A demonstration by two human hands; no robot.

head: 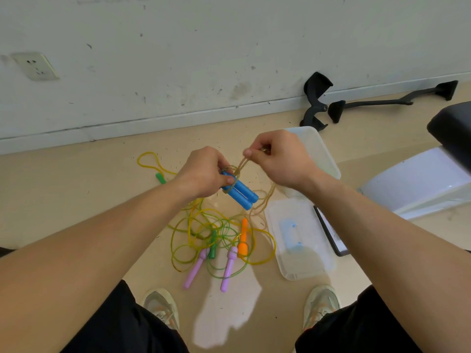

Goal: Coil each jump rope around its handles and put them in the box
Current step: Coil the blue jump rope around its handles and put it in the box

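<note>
The left hand (204,171) grips two blue handles (243,196) side by side, tan rope (241,165) looped round them; the right hand (277,159) pinches that rope just above. Tangled ropes (204,233) lie on the floor (76,200), beside a clear lid (303,261).

Obscured and cut-off items, head view.
Upper ends of the blue handles (240,193) are hidden under the left hand (204,174). The rope (242,164) end is concealed in the pinch of the right hand (277,159). That hand and forearm cover part of the clear box (321,151) and a dark flat item (329,231), type indeterminate. The right edge cuts off a black object (451,126).
</note>
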